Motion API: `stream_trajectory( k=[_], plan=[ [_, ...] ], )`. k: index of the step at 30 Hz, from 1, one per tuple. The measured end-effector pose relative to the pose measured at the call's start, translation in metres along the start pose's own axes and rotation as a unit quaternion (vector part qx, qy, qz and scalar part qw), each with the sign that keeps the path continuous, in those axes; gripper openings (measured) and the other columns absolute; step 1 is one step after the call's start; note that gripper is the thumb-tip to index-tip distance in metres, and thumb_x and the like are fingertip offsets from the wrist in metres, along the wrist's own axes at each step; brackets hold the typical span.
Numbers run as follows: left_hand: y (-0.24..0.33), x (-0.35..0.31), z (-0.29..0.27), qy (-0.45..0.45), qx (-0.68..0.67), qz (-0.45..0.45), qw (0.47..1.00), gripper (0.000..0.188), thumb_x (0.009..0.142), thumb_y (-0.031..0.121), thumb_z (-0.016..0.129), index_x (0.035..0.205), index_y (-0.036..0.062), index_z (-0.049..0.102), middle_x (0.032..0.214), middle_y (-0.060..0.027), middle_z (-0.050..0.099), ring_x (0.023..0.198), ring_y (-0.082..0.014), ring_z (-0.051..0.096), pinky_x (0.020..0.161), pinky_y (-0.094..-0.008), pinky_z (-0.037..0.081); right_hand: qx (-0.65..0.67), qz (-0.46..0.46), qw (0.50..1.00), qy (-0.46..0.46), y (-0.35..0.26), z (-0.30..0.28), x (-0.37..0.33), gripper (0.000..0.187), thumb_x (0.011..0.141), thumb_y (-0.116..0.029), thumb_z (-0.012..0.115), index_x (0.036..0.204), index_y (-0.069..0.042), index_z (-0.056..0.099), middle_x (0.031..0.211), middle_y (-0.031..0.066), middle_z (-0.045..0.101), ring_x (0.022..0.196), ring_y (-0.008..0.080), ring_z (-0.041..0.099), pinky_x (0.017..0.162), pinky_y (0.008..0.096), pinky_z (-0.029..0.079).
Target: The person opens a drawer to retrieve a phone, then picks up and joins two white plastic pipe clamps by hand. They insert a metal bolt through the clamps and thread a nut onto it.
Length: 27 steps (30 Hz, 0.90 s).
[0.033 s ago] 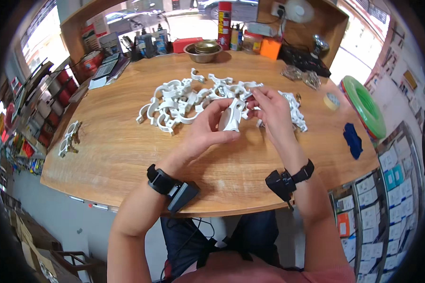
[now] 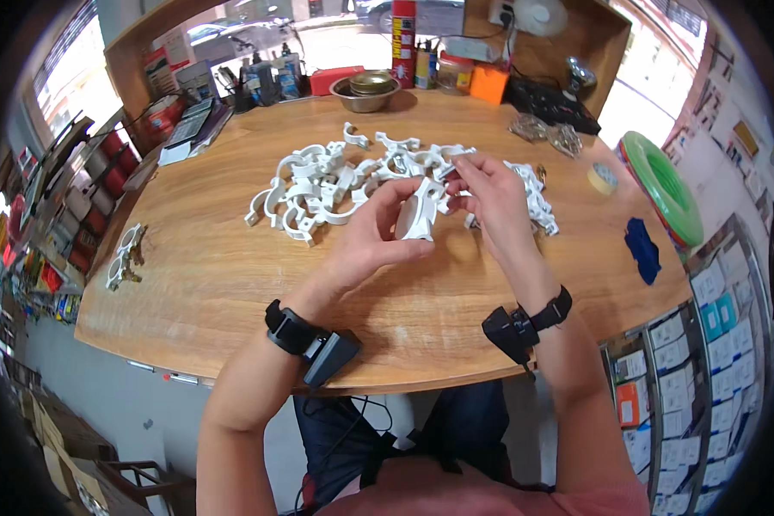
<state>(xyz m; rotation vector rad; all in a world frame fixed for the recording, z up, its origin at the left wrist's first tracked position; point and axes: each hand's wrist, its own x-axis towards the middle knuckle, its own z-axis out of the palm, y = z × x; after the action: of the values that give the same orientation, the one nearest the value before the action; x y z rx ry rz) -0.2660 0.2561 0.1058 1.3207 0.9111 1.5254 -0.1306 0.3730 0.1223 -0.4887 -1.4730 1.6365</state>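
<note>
Above the middle of the table my left hand (image 2: 370,236) grips a white plastic pipe clamp (image 2: 422,212), ring-shaped, between thumb and fingers. The clamp stands tilted, with a small hole in the block at its upper end. Just right of that end is my right hand (image 2: 490,191), thumb and fingertips pinched together. Whatever they hold, if anything, is too small or hidden to make out. Behind both hands lies a loose pile of white clamp halves (image 2: 305,183). More small white plastic parts (image 2: 537,206) lie to the right, partly covered by my right hand.
Joined white clamps with brass-coloured screws (image 2: 125,255) lie at the left edge. Metal bowls (image 2: 365,96) and a red spray can (image 2: 403,45) stand at the back. On the right are bagged hardware (image 2: 546,133), a tape roll (image 2: 602,178), a blue cloth (image 2: 641,250) and green coiled tubing (image 2: 662,185).
The whole view has shifted very slightly. Both hands keep the same pose, and the clamp stays in my left hand.
</note>
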Motion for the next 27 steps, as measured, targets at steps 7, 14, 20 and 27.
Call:
stream_trajectory(
  k=[7,14,20,27],
  plan=[
    [0.002,-0.001,0.007,-0.028,0.001,0.032,0.999,0.061,0.066,0.010,0.070,0.116,0.0060,0.036,0.111,-0.0079,0.045,0.101,-0.0174,0.048,0.082,-0.0322,0.046,0.027,0.021,0.999,-0.043,-0.009,0.006,-0.005,0.015,0.084,-0.013,0.055,0.090,0.000,0.057,0.074,0.0018,0.056,0.063,0.0075,0.052,0.058,0.0224,0.045],
    [0.004,-0.002,0.009,-0.060,0.023,0.018,0.998,0.063,0.063,0.009,0.070,0.116,0.0068,0.035,0.111,-0.0071,0.043,0.103,-0.0181,0.046,0.084,-0.0328,0.045,0.028,0.095,0.988,-0.115,-0.011,-0.005,-0.002,0.013,0.083,-0.013,0.057,0.088,-0.001,0.058,0.070,-0.0003,0.054,0.060,0.0062,0.049,0.055,0.0212,0.042],
    [0.000,-0.001,0.001,-0.077,0.070,0.009,0.995,0.066,0.060,0.007,0.072,0.115,0.0081,0.034,0.112,-0.0071,0.042,0.104,-0.0180,0.045,0.084,-0.0331,0.045,-0.031,0.069,0.989,-0.127,-0.011,-0.004,-0.002,0.012,0.081,-0.015,0.059,0.082,-0.002,0.060,0.066,-0.0007,0.054,0.057,0.0061,0.048,0.052,0.0204,0.040],
    [0.002,-0.004,0.004,-0.058,0.121,-0.009,0.991,0.071,0.057,0.007,0.074,0.115,0.0094,0.034,0.112,-0.0058,0.042,0.104,-0.0170,0.044,0.087,-0.0336,0.044,-0.109,0.050,0.982,-0.150,-0.018,-0.006,-0.002,0.013,0.078,-0.015,0.061,0.075,-0.002,0.061,0.061,-0.0003,0.054,0.054,0.0065,0.048,0.049,0.0202,0.038]
  ],
)
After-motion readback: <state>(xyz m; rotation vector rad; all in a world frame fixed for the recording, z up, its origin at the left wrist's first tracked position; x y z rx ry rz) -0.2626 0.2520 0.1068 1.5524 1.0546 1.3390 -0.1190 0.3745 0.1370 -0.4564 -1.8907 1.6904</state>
